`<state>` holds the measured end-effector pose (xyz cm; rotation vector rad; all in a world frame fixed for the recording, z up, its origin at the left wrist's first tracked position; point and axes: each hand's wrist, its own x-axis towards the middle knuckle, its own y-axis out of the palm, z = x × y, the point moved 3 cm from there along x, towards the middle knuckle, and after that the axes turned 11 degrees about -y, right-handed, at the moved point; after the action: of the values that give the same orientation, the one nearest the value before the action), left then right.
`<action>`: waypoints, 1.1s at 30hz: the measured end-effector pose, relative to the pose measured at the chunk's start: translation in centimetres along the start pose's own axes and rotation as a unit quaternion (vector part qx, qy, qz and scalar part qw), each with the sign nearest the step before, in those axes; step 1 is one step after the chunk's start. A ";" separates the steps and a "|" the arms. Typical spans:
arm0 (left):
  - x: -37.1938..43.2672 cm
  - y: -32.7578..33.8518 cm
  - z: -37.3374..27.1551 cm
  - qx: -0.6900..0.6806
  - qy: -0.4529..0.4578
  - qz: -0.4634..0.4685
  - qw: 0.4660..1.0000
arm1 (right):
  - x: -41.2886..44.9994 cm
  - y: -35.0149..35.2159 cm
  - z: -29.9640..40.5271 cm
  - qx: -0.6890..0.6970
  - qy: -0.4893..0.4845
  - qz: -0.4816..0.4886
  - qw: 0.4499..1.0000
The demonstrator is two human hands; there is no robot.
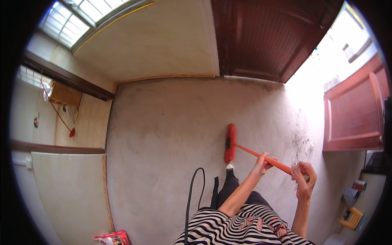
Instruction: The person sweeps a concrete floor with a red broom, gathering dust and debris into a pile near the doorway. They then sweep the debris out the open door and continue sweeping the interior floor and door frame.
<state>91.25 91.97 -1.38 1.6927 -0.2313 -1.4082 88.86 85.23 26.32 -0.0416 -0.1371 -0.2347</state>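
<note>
A broom with a red head (231, 143) and an orange handle (278, 166) slants across the view in front of me. Around the lower part of its handle my left hand (264, 163) is closed. Higher up, near the handle's end, my right hand (304, 176) grips it. The broom head rests on the grey concrete floor (165, 122), just beyond the toe of my dark shoe (229, 167). Scattered dark debris (298, 137) lies on the floor to the right of the broom head.
A dark red door (254, 39) stands at the top; another reddish door leaf (353, 113) is at right by the bright doorway. At left a doorway shows a cardboard box (65, 95) and a red long-handled tool (72, 132). A yellow plastic chair (353, 218) stands lower right, a red bag (118, 237) lower left.
</note>
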 end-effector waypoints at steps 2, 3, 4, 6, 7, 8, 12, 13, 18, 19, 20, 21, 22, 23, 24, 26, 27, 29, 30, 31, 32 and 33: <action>1.8 1.6 -2.2 -0.038 -0.007 0.054 0.998 | 0.9 2.0 1.0 -0.102 -0.043 0.061 0.992; 3.0 2.4 -2.9 -0.053 -0.017 0.080 0.995 | 1.4 2.9 1.4 -0.154 -0.063 0.084 0.982; 3.5 3.0 -3.7 -0.075 -0.013 0.116 0.990 | 1.9 4.6 2.4 -0.182 -0.089 0.114 0.973; 4.8 4.1 -5.1 -0.118 -0.007 0.189 0.975 | 2.4 6.5 1.9 -0.157 -0.174 0.155 0.960; 4.8 5.2 -5.8 -0.125 -0.013 0.199 0.972 | 2.7 7.0 2.2 -0.166 -0.195 0.168 0.952; 4.9 6.5 -6.3 -0.132 -0.018 0.210 0.969 | 3.2 7.0 2.6 -0.160 -0.213 0.172 0.948; 2.0 10.4 -8.4 -0.121 0.017 0.205 0.971 | 5.1 5.7 5.5 -0.070 -0.270 0.173 0.944; 1.5 11.4 -9.0 -0.110 0.033 0.194 0.974 | 5.9 4.9 5.6 -0.036 -0.281 0.161 0.945; -1.7 7.9 -13.4 -0.116 0.140 0.141 0.973 | 9.1 4.8 4.6 0.075 -0.229 0.183 0.953; -2.4 7.4 -14.2 -0.118 0.158 0.118 0.973 | 10.1 4.8 4.2 0.092 -0.214 0.179 0.956; -3.1 6.9 -14.9 -0.122 0.177 0.096 0.972 | 11.0 4.9 3.7 0.110 -0.198 0.176 0.958; -4.0 6.0 -15.6 -0.143 0.203 0.088 0.965 | 11.7 5.2 3.2 0.131 -0.179 0.173 0.960; -4.7 4.8 -16.4 -0.165 0.227 0.081 0.957 | 12.4 6.0 2.9 0.164 -0.150 0.168 0.961; -5.5 3.5 -17.4 -0.185 0.250 0.075 0.947 | 13.2 6.7 2.6 0.195 -0.122 0.166 0.959; -6.5 1.7 -18.6 -0.212 0.267 0.061 0.938 | 13.9 7.9 2.5 0.213 -0.105 0.166 0.957; -8.6 -3.0 -20.9 -0.273 0.309 0.038 0.910 | 15.0 10.6 2.4 0.245 -0.071 0.182 0.950; -9.6 -5.6 -21.9 -0.304 0.330 0.033 0.893 | 15.5 12.0 2.3 0.257 -0.057 0.196 0.945; -11.2 -10.8 -23.7 -0.356 0.359 0.010 0.862 | 16.7 14.6 2.1 0.276 -0.034 0.223 0.934; -11.6 -12.2 -24.8 -0.389 0.360 -0.012 0.848 | 17.3 15.6 1.9 0.281 -0.029 0.232 0.931; -12.5 -14.4 -25.6 -0.422 0.363 -0.040 0.830 | 17.7 17.1 1.8 0.289 -0.019 0.242 0.926; -13.3 -16.5 -26.7 -0.449 0.354 -0.033 0.820 | 18.2 18.9 1.8 0.278 -0.014 0.254 0.926; -13.8 -19.5 -27.3 -0.476 0.358 -0.017 0.804 | 18.3 20.7 1.7 0.269 -0.006 0.267 0.925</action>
<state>102.71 125.93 -7.14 1.2029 0.8154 -0.5880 111.12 101.29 30.09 0.4636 -0.1936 0.3545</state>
